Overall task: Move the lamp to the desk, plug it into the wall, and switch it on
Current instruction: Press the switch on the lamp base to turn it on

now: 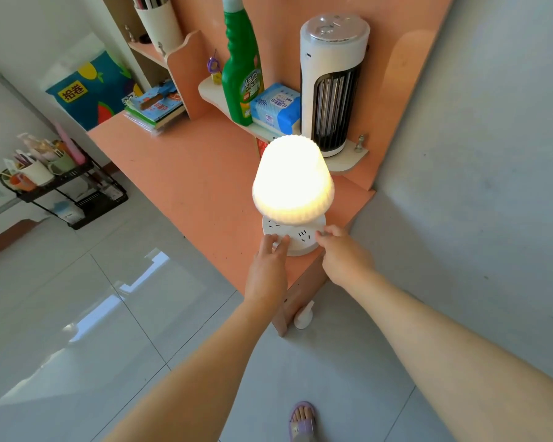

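The lamp stands lit near the front right corner of the orange desk. Its ribbed white shade glows warm yellow. Below it is a round white base with socket slots in its top. My left hand rests its fingertips on the base's front left rim. My right hand touches the base's right edge with thumb and fingers. Neither hand wraps around the base. No cord or wall socket shows.
A shelf behind the lamp carries a green spray bottle, a blue tissue pack and a white tower fan. Books lie at the desk's back left. A black rack stands on the tiled floor at left. A grey wall is at right.
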The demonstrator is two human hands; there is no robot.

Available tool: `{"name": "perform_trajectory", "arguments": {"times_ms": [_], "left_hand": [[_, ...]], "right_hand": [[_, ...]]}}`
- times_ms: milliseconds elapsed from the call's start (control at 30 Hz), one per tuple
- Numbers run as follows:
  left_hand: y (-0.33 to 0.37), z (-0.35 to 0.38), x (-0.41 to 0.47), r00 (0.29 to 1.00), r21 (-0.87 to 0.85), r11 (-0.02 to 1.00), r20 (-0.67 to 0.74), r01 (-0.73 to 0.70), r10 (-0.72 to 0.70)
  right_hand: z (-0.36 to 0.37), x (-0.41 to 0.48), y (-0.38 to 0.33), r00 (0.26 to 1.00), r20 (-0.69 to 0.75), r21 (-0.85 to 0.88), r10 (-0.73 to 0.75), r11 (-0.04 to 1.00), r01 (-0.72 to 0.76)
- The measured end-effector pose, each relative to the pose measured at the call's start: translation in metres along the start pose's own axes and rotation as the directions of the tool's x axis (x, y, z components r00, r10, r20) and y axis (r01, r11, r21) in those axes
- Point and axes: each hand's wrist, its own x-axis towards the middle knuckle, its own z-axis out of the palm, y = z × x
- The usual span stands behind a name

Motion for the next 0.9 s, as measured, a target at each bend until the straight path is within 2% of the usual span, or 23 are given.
{"name": "perform_trajectory", "arguments": {"times_ms": [500,667,900], "left_hand": [[-0.005,0.001,-0.001,1.000,-0.018,1.000,0.025,-0.016,0.016],[-0.005,0.000,0.001,0.999,-0.032,0.999,0.035,-0.004,0.005],[-0.007,-0.001,0.001,0.999,-0.011,1.000,0.022,-0.027,0.027]], "right_hand": [[0.005,-0.001,0.000,1.000,-0.016,-0.020,-0.012,1.000,0.012],[0.019,-0.005,0.008,0.998,-0.057,0.178,-0.012,0.984,0.022],[0.030,-0.003,0.011,0.999,-0.053,0.316,-0.004,0.948,0.021]]}}
